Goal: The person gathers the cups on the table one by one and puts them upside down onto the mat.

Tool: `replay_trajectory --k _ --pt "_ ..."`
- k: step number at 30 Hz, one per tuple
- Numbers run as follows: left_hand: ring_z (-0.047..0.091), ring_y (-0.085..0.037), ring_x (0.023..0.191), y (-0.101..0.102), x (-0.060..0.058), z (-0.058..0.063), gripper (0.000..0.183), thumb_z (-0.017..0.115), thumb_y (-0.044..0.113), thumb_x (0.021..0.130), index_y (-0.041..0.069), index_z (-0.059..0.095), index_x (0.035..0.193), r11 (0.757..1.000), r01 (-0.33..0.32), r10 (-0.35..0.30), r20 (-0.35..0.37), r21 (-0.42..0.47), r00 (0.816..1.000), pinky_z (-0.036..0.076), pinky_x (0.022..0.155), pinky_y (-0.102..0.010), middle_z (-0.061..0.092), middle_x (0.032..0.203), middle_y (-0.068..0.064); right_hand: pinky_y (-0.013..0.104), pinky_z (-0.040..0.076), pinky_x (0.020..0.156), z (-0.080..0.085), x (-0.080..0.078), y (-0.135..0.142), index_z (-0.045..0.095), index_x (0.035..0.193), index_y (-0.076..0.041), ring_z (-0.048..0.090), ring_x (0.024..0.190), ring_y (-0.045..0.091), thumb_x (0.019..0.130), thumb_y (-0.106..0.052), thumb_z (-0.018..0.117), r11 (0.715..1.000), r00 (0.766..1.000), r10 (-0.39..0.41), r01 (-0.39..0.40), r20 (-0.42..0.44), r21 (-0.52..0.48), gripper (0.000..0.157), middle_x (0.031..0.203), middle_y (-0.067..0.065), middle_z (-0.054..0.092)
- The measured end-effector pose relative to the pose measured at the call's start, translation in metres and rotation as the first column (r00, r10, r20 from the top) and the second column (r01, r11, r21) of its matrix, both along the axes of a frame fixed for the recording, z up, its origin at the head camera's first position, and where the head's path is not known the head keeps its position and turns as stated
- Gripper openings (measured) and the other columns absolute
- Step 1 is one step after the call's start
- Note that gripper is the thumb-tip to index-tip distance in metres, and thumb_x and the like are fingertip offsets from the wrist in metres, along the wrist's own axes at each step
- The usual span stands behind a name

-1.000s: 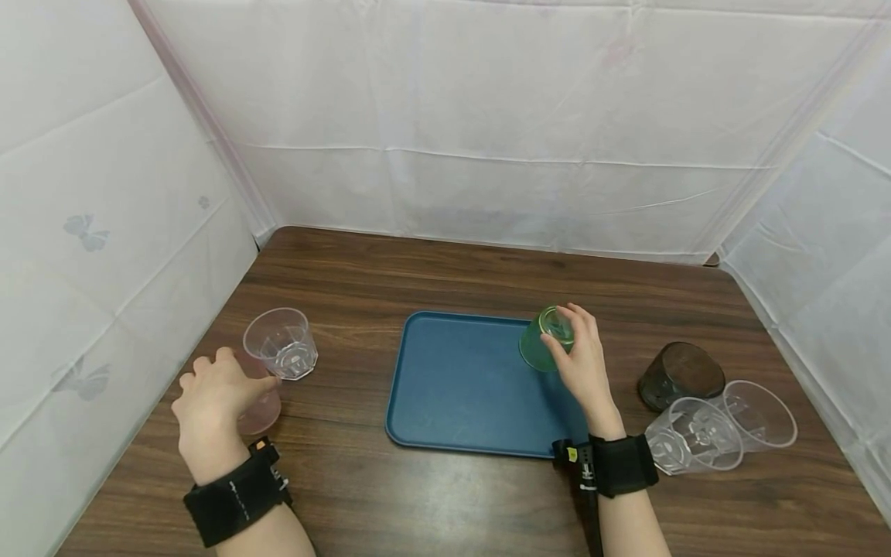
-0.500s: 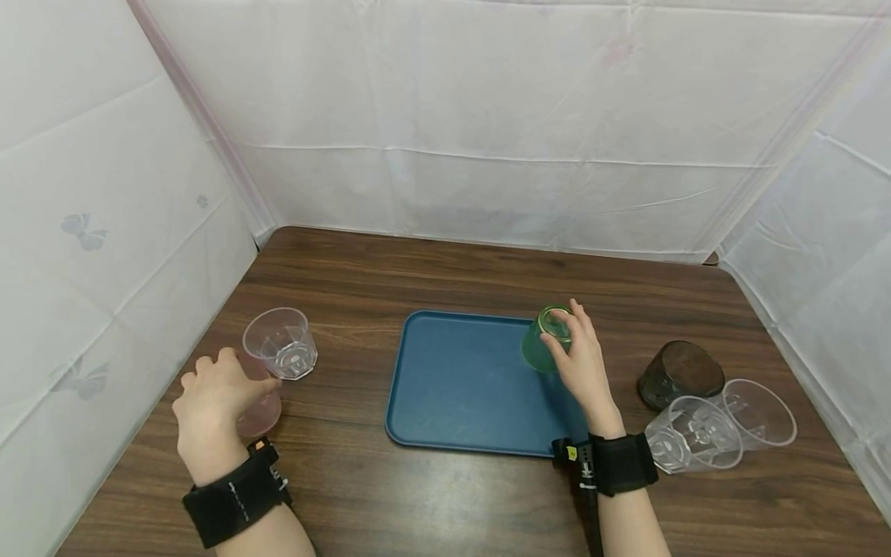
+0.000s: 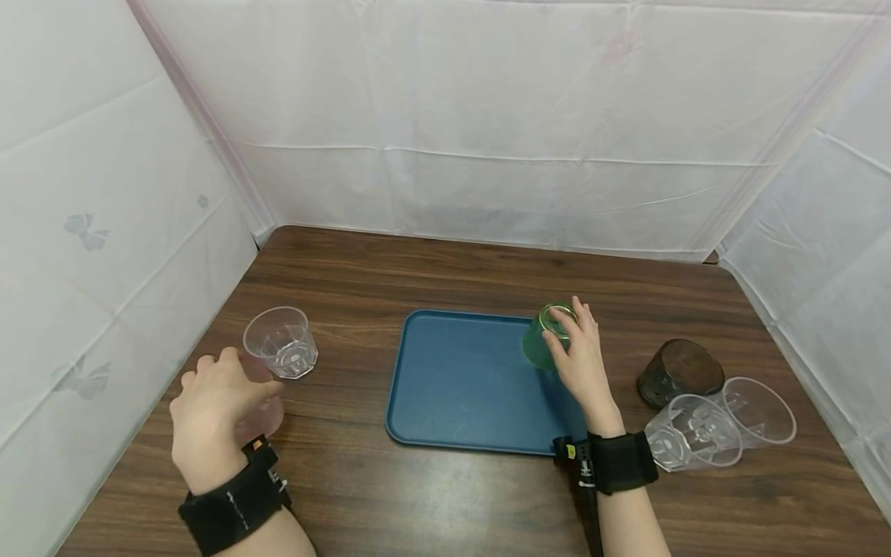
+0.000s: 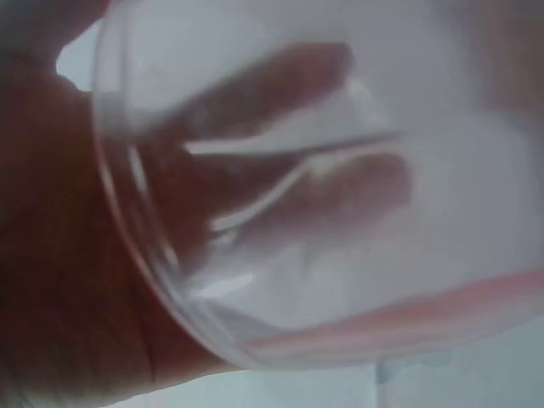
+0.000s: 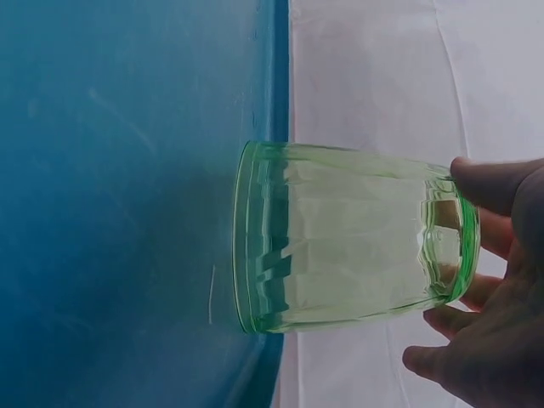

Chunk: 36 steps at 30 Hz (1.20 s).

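My right hand [image 3: 581, 367] holds an upside-down green tumbler [image 3: 538, 346] by its narrow base, thumb on the near side and fingers spread around the far side. In the right wrist view, the green tumbler's [image 5: 365, 238] wide rim is down at the blue tray [image 5: 110, 212], near its edge. Far to the left, my left hand [image 3: 212, 406] grips a pinkish tumbler [image 3: 261, 420] from above, covering much of it. Through the wall of that pinkish tumbler [image 4: 459, 221], the left wrist view shows fingers wrapped on its other side.
A clear tumbler [image 3: 292, 360] stands just behind the left hand. The blue tray [image 3: 459, 387] lies mid-table. To the right, a dark smoky tumbler [image 3: 678, 375] and two clear tumblers [image 3: 671, 445] are grouped closely. White sheeting [image 3: 445, 193] encloses the table's back and sides.
The green tumbler has shifted slightly right on the tray, and my right fingers have straightened and spread a little. The left hand and pinkish tumbler have barely moved.
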<state>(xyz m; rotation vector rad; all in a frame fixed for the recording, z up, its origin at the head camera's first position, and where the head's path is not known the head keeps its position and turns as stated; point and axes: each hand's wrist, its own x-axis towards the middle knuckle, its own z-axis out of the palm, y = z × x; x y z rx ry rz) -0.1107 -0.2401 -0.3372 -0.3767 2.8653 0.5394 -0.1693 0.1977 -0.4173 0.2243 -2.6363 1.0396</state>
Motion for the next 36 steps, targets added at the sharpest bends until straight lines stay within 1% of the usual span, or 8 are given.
replay_trajectory --k 4,9,12,20,25,28,32,36 --pt "0.031 -0.057 0.104 0.002 0.004 0.005 0.091 0.064 0.051 0.074 -0.012 0.029 0.129 1.0 0.026 -0.026 -0.022 0.003 0.999 0.035 0.075 -0.068 0.033 0.118 -0.038 0.056 0.004 0.107 0.002 0.001 -0.001 0.042 0.135 -0.002 0.006 0.137 0.033 0.092 -0.027 0.053 1.0 1.0 -0.003 0.003 -0.009 0.001 0.051 0.148 0.024 0.017" --pt "0.034 -0.057 0.102 0.003 0.005 0.005 0.093 0.064 0.054 0.072 -0.012 0.03 0.129 0.998 0.061 -0.06 -0.044 0.004 0.997 0.037 0.072 -0.067 0.035 0.118 -0.038 0.055 0.002 0.108 0.005 0.002 -0.003 0.043 0.134 -0.002 0.006 0.137 0.032 0.092 -0.028 0.053 1.0 1.0 -0.008 0.008 -0.021 0.0 0.051 0.148 0.023 0.017" --pt "0.035 -0.056 0.103 0.004 0.005 0.006 0.092 0.063 0.055 0.073 -0.012 0.031 0.128 0.997 0.074 -0.074 -0.051 0.008 0.996 0.038 0.072 -0.066 0.036 0.118 -0.037 0.056 0.004 0.107 0.006 0.003 -0.004 0.045 0.133 -0.002 0.009 0.137 0.033 0.092 -0.028 0.053 1.0 0.999 -0.009 0.009 -0.037 0.007 0.05 0.148 0.023 0.018" --pt "0.034 -0.056 0.103 0.007 0.006 0.011 0.084 0.064 0.047 0.075 -0.012 0.033 0.126 0.995 0.104 -0.103 -0.06 0.008 0.993 0.038 0.072 -0.066 0.035 0.117 -0.037 0.055 0.005 0.107 0.014 0.005 -0.006 0.047 0.133 -0.005 0.013 0.136 0.034 0.091 -0.028 0.054 1.0 0.997 -0.003 0.005 -0.075 0.015 0.048 0.148 0.019 0.021" --pt "0.035 -0.054 0.103 0.013 0.007 0.015 0.079 0.066 0.044 0.073 -0.011 0.037 0.122 0.991 0.134 -0.133 -0.065 0.014 0.989 0.039 0.072 -0.063 0.037 0.114 -0.036 0.051 0.006 0.109 0.017 0.007 -0.008 0.046 0.134 -0.006 0.013 0.137 0.03 0.091 -0.028 0.054 1.0 0.996 0.001 -0.001 -0.089 0.008 0.049 0.148 0.018 0.022" --pt "0.036 -0.052 0.102 0.018 0.007 0.016 0.078 0.067 0.044 0.072 -0.01 0.038 0.121 0.989 0.146 -0.145 -0.076 0.016 0.987 0.04 0.072 -0.062 0.039 0.113 -0.033 0.05 0.008 0.109 0.019 0.009 -0.011 0.046 0.134 -0.006 0.015 0.136 0.029 0.091 -0.025 0.055 1.0 0.994 0.013 -0.014 -0.104 -0.007 0.048 0.148 0.017 0.024" --pt "0.038 -0.05 0.1 0.024 0.006 0.017 0.076 0.068 0.043 0.071 -0.008 0.04 0.121 0.986 0.168 -0.165 -0.118 0.016 0.979 0.04 0.072 -0.061 0.042 0.11 -0.03 0.05 0.012 0.109 0.022 0.011 -0.015 0.046 0.134 -0.007 0.017 0.136 0.028 0.09 -0.023 0.056 0.999 0.991 0.025 -0.028 -0.13 -0.023 0.047 0.147 0.015 0.027" --pt "0.04 -0.049 0.101 0.031 0.007 0.019 0.071 0.068 0.041 0.071 -0.004 0.044 0.12 0.982 0.189 -0.184 -0.16 0.018 0.97 0.04 0.074 -0.06 0.044 0.111 -0.029 0.049 0.015 0.108 0.024 0.012 -0.019 0.046 0.134 -0.008 0.018 0.136 0.026 0.088 -0.026 0.059 0.999 0.99 0.032 -0.036 -0.135 -0.026 0.05 0.147 0.013 0.028"
